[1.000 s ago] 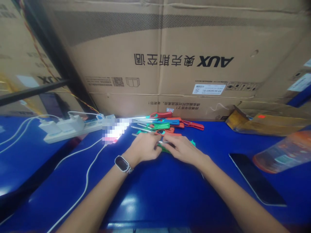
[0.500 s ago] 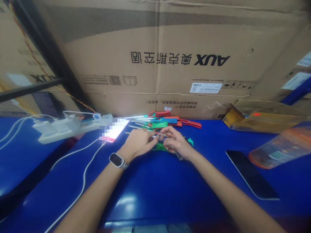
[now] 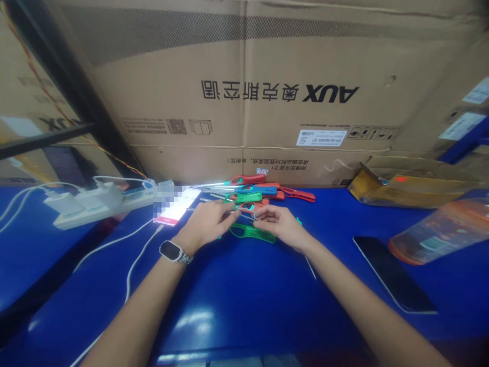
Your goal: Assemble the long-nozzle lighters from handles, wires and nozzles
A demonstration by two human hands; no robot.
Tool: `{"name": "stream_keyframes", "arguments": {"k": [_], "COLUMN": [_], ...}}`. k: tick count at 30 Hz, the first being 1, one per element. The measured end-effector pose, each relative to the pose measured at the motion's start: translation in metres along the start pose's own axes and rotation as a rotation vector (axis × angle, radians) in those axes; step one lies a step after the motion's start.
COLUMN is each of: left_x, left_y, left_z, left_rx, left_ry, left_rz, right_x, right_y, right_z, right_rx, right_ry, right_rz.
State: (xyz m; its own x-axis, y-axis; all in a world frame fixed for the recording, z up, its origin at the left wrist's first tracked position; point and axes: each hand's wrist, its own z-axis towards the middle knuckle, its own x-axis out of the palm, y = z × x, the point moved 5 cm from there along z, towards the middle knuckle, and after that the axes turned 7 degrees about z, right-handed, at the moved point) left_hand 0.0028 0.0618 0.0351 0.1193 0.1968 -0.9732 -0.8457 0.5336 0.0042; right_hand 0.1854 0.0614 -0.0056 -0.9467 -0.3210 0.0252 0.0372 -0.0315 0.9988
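My left hand (image 3: 210, 224), with a watch (image 3: 171, 251) on its wrist, is closed with fingertips bent; what they pinch is hidden. My right hand (image 3: 281, 227) has its fingers curled around the end of a thin metal rod (image 3: 245, 213) that spans the gap between both hands. Right below them lies a green long-nosed lighter (image 3: 255, 233). Just behind are more long-nosed lighters: an orange one (image 3: 260, 204), a green one (image 3: 248, 197), a blue one (image 3: 263, 190) and red ones (image 3: 300, 194). A thin metallic piece (image 3: 310, 268) shows beside my right wrist.
A lit phone (image 3: 179, 206) on a white cable and a power strip (image 3: 76, 218) with chargers lie at left. To the right are a dark phone (image 3: 393, 275), a clear jar with orange ends (image 3: 439, 234) and an opened carton (image 3: 405, 186). A large cardboard box (image 3: 275, 51) stands behind.
My hands have moved slightly apart, the left one leftward. More of the green lighter below them and the orange one behind now shows. The view has shifted a little.
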Motion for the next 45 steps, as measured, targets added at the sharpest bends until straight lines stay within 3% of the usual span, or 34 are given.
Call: {"name": "stream_keyframes", "arguments": {"k": [3,8,16,28,33,40,45], "left_x": [0.000,0.000,0.007,0.007,0.003,0.010,0.015], "left_y": [0.001,-0.001,0.006,0.003,-0.001,0.004,0.005], "left_z": [-0.001,0.000,-0.003,-0.002,-0.002,-0.004,-0.004], "left_rx": [-0.002,-0.001,-0.071,-0.017,-0.036,-0.068,-0.050], "left_ry": [-0.004,0.003,0.066,0.076,0.114,0.148,0.154], "left_rz": [-0.004,-0.046,-0.255,-0.142,-0.144,-0.326,-0.322], "right_x": [0.000,-0.002,-0.004,-0.009,-0.009,-0.012,-0.012], "right_y": [-0.001,-0.001,-0.001,0.007,0.012,0.016,0.017], "right_z": [-0.001,0.001,0.000,-0.003,-0.002,-0.001,-0.001], "right_rx": [0.039,-0.016,0.009,-0.023,-0.043,-0.082,-0.092], "right_ry": [-0.017,-0.050,-0.064,-0.167,-0.154,-0.171,-0.184], "right_rz": [0.055,-0.010,-0.079,-0.101,-0.063,-0.035,-0.016]}}
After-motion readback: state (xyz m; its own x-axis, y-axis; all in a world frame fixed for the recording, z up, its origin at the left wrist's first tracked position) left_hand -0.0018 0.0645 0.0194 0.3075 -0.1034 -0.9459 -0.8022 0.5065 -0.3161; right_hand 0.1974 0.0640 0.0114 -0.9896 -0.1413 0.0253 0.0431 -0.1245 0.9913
